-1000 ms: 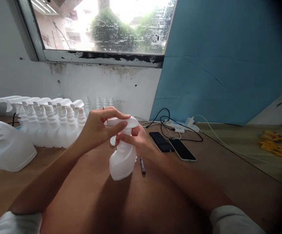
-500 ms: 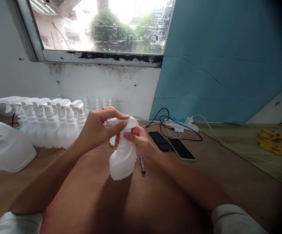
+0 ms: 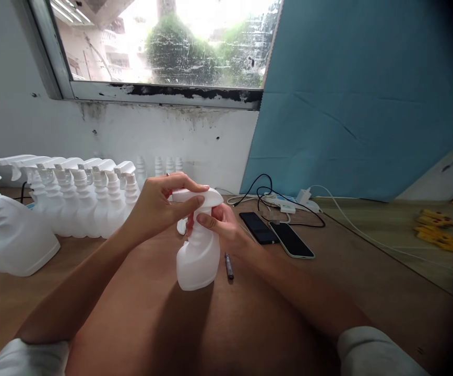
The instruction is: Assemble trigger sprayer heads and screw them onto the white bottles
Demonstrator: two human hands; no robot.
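Observation:
A white spray bottle (image 3: 198, 263) stands upright, or nearly so, on the brown table (image 3: 140, 324) in front of me. My left hand (image 3: 162, 201) grips its trigger sprayer head (image 3: 206, 196), thumb on the near side and fingers over the top. Around the neck, just under the head, my right hand (image 3: 224, 224) is closed, with its thumb across the front. Fingers hide the trigger and most of the collar. Right of the bottle's base lies a dark pen (image 3: 229, 266). A small white piece, partly hidden, shows behind the bottle.
At the left stands a row of white spray bottles (image 3: 81, 203), with a larger one (image 3: 15, 235) nearer me. Several bottles without sprayers (image 3: 158, 165) stand by the wall. Two phones (image 3: 292, 240) and a power strip (image 3: 289, 202) with tangled cables lie at the right.
Both hands keep their hold on the spray bottle in nearly the same place. The whole view has shifted very slightly.

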